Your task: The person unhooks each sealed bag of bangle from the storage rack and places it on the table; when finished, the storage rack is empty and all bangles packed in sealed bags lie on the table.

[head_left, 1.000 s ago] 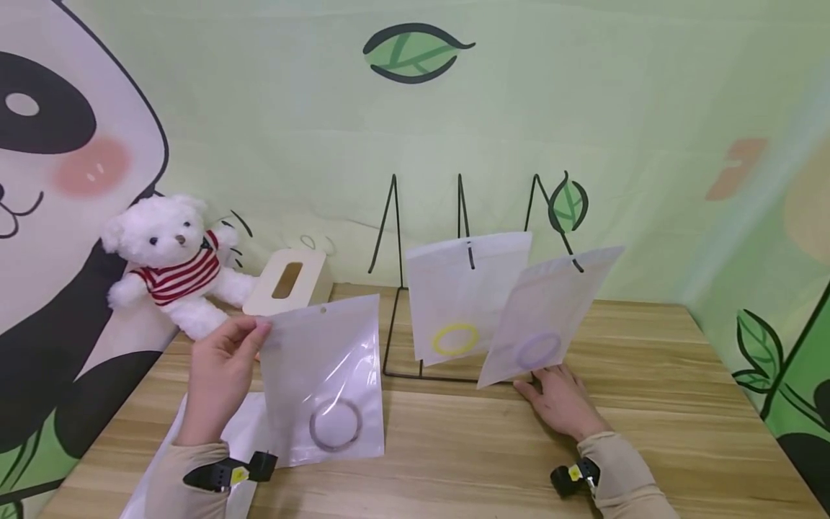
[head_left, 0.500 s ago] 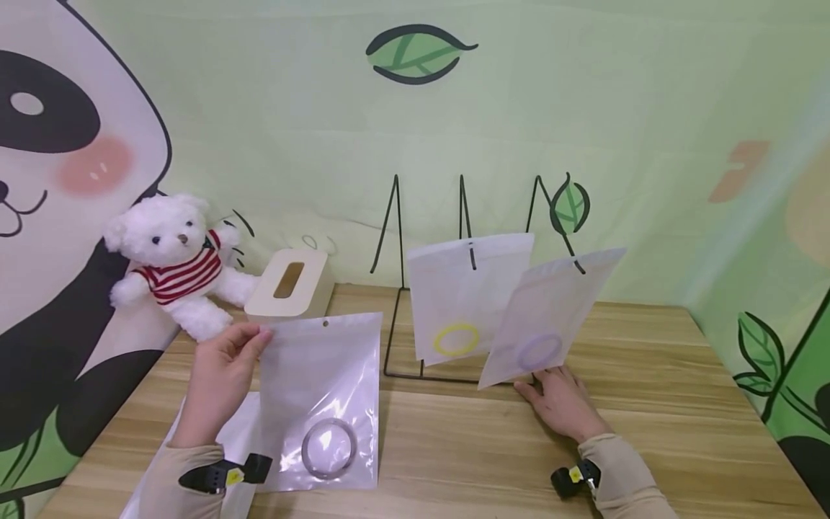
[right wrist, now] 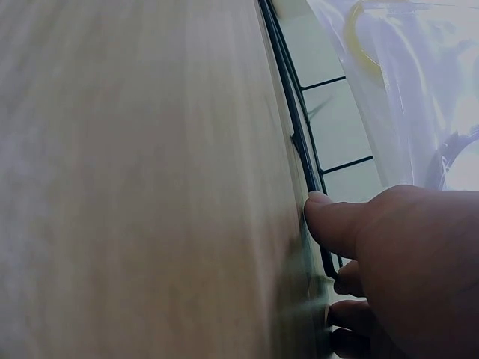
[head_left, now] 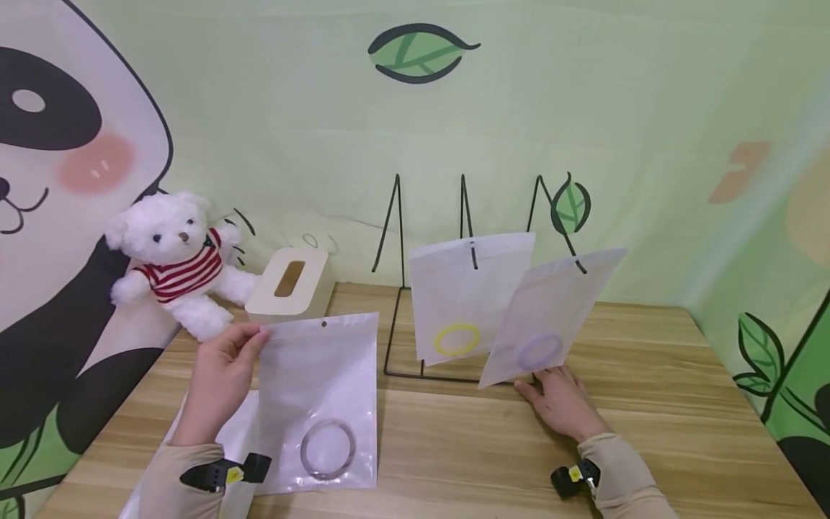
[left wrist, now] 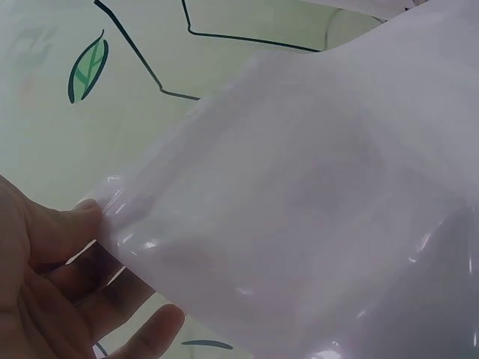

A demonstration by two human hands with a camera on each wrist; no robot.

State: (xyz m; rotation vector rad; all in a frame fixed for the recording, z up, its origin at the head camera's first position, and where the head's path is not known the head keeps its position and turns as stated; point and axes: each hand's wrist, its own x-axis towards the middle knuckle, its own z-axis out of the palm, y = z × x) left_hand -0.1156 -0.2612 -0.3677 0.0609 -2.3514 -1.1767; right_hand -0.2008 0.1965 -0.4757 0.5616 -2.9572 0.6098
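My left hand [head_left: 223, 378] pinches the upper left corner of a translucent zip bag [head_left: 311, 389] between thumb and fingers. A grey-brown ring [head_left: 302, 454] shows low in this bag, and a small hole is punched at its top edge. In the left wrist view the bag [left wrist: 299, 172] spreads away from the fingertips. At the front right corner of a black wire display rack [head_left: 447, 378], my right hand [head_left: 564, 404] grips the base wire [right wrist: 310, 172]. From the rack's middle and right hooks hang a bag with a yellow ring [head_left: 437, 288] and a bag with a purple ring [head_left: 545, 310].
The rack's left hook [head_left: 386, 220] carries nothing. Another white bag [head_left: 240, 440] lies on the wooden table [head_left: 454, 447] under my left forearm. A cream tissue box [head_left: 269, 292] and a white teddy bear [head_left: 188, 270] in a striped shirt stand at the back left.
My left hand has lowered the bag slightly, and its ring now sits lower and a little to the left. My right hand stays at the rack's corner.
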